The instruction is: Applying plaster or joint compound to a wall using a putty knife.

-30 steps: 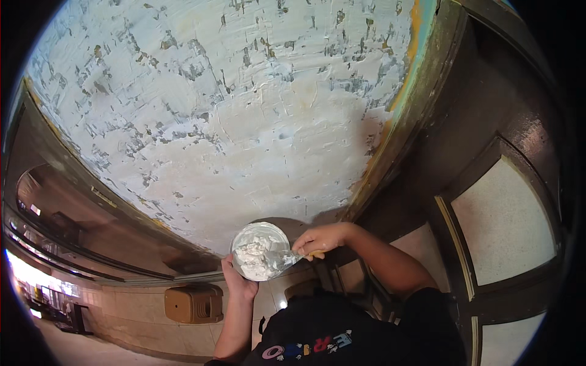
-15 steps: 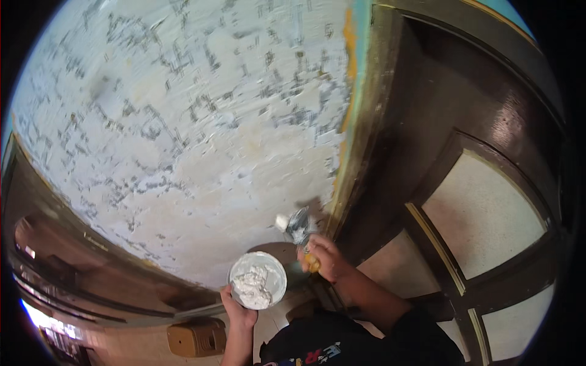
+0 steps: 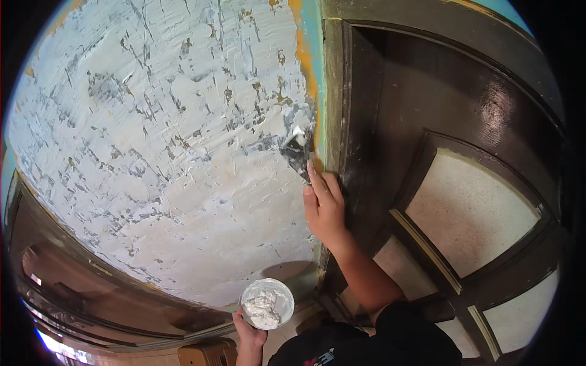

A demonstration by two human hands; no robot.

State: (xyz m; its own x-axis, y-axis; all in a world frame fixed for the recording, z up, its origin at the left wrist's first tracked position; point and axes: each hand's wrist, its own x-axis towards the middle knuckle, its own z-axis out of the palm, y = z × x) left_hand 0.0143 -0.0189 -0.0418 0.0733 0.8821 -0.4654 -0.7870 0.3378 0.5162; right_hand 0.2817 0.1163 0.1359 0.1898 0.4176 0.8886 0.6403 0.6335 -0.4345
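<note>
My right hand [image 3: 326, 207] grips a putty knife [image 3: 297, 152] whose metal blade lies against the wall [image 3: 183, 183], close to its right edge. A dab of white putty shows at the blade's tip. The wall is coated in rough white filler, with grey and dark gouges left in it. Low in front of me, my left hand [image 3: 249, 332] holds a round white tub [image 3: 288, 299] by its side. Inside the tub sits a lumpy heap of white putty [image 3: 261, 310]. The knife's handle is mostly covered by my right fingers.
A dark brown door [image 3: 421, 91] with pale panels stands in its frame [image 3: 334, 85] right of the wall. Along the wall's left side runs dark brown woodwork [image 3: 104, 287]. A brown plastic stool [image 3: 207, 352] is on the floor below, beside my left forearm.
My right hand has moved up with the putty knife, from near the tub to the wall's right edge. The view has shifted, and the tub sits a little lower and further right.
</note>
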